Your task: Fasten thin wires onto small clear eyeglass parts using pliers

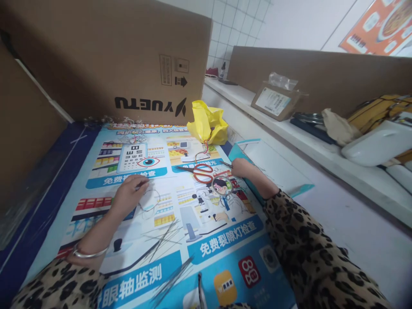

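My left hand (pixel 132 189) is closed in a pinch above the printed sheet, and a thin wire (pixel 161 177) runs right from its fingertips. Below those fingers lies a loop of fine wire (pixel 150 209). My right hand (pixel 243 168) is closed around a slim dark tool (pixel 226 164), its narrow tip pointing left; the palm hides the rest, so its kind is unclear. Between the hands lie scissors (pixel 202 173) with orange handles, blades to the left. A clear round ring-shaped object (pixel 222 185) rests right of them. Several straight wire pieces (pixel 164 238) are scattered nearer me.
A yellow plastic bag (pixel 209 122) with coloured strands stands at the back. Behind it rises a large cardboard box (pixel 106 56). An open turquoise-edged box (pixel 264 163) sits beside my right forearm. Along the right, a white ledge (pixel 238 94) carries a small carton (pixel 273 101) and other items.
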Action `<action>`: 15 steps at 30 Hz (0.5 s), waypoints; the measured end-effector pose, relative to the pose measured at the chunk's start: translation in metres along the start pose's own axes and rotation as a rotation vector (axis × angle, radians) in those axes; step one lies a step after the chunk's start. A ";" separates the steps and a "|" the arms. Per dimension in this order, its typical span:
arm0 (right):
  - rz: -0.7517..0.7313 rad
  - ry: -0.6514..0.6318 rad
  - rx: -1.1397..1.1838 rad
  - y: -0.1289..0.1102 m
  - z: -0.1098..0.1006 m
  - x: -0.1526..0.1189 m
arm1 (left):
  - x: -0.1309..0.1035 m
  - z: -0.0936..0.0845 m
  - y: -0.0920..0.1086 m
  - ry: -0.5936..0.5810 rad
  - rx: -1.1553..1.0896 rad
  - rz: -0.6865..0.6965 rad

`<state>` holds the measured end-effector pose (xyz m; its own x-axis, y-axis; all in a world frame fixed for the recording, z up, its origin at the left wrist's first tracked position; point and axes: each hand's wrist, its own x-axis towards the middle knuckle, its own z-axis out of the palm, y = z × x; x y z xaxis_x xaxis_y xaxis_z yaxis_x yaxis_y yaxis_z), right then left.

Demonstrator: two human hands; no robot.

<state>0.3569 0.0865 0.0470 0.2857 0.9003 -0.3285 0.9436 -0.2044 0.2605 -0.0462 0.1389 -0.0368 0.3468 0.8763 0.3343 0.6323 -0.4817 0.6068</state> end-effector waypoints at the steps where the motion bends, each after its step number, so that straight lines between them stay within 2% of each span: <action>1: -0.005 -0.013 -0.005 0.000 0.001 0.000 | 0.000 0.000 0.000 0.001 -0.003 -0.001; 7: 0.004 -0.067 -0.042 -0.006 0.011 -0.003 | 0.000 0.001 -0.001 0.010 -0.003 -0.003; 15: 0.031 -0.074 -0.056 -0.007 0.013 0.002 | 0.000 0.001 0.000 0.017 -0.001 0.000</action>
<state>0.3530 0.0848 0.0326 0.3284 0.8624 -0.3852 0.9237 -0.2081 0.3217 -0.0459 0.1386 -0.0376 0.3348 0.8762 0.3466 0.6319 -0.4817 0.6072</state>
